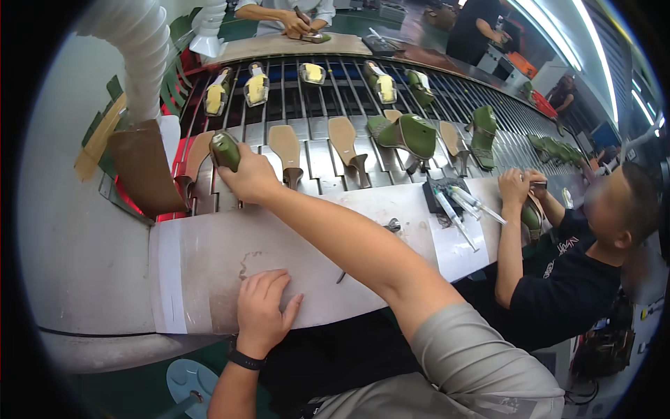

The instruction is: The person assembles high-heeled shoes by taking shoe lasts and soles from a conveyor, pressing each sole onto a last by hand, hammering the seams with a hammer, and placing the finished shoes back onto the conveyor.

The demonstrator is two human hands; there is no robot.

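Note:
My right hand (250,174) reaches across to the far left and grips a green shoe on its last (225,152) over the metal slatted conveyor. Its fingers wrap the shoe's side, hiding part of it. Close beside it stands a tan sole with a heel (198,159), and to the right is another heeled sole (284,148). My left hand (262,307), with a black band at the wrist, lies on the pale worktable (328,241), fingers stretched out and thumb apart, nothing in it. A small metal piece (393,225) sits on the table under my right forearm.
Several syringes (457,206) rest on a black block at the table's right. Green shoes (412,136) and yellow-padded shoes (257,87) stand along the conveyor. A co-worker's hands (520,185) work at the right; another person (296,21) works opposite. A white duct (136,63) hangs at left.

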